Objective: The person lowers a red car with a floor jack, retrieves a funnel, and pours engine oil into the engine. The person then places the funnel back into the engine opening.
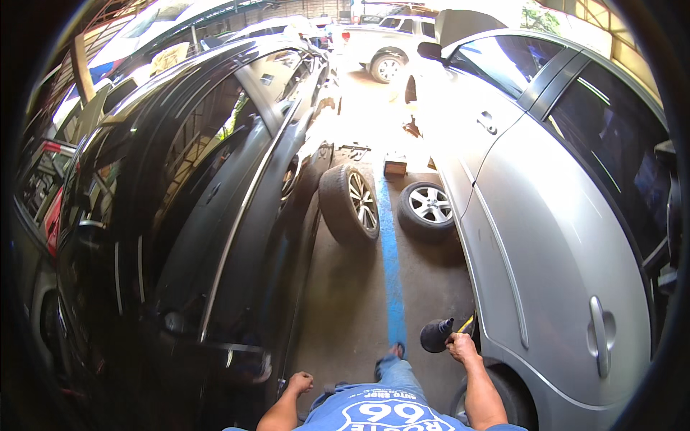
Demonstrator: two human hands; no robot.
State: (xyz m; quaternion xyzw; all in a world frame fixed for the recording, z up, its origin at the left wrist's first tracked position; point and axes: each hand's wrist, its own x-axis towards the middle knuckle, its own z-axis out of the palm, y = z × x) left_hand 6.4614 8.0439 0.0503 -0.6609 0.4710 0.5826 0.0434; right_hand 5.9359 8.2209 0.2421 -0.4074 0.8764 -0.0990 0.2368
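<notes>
My right hand (pixel 463 348) grips a dark funnel-like container (pixel 434 337) with a thin yellow piece (pixel 466 323) by it, low beside the silver car (pixel 560 273). My left hand (pixel 300 382) has curled fingers and hangs near the lower side of the black car (pixel 144 258); I cannot make out whether anything is in it. My blue-clad leg (pixel 394 375) and foot show below, on the floor with a painted blue line (pixel 392 280).
An upright tyre with alloy wheel (pixel 338 208) and a tyre lying flat (pixel 415 223) stand ahead between the cars, near a small box (pixel 395 164). Beyond, in bright light, is a pale pickup (pixel 370 50). The two cars border a narrow aisle.
</notes>
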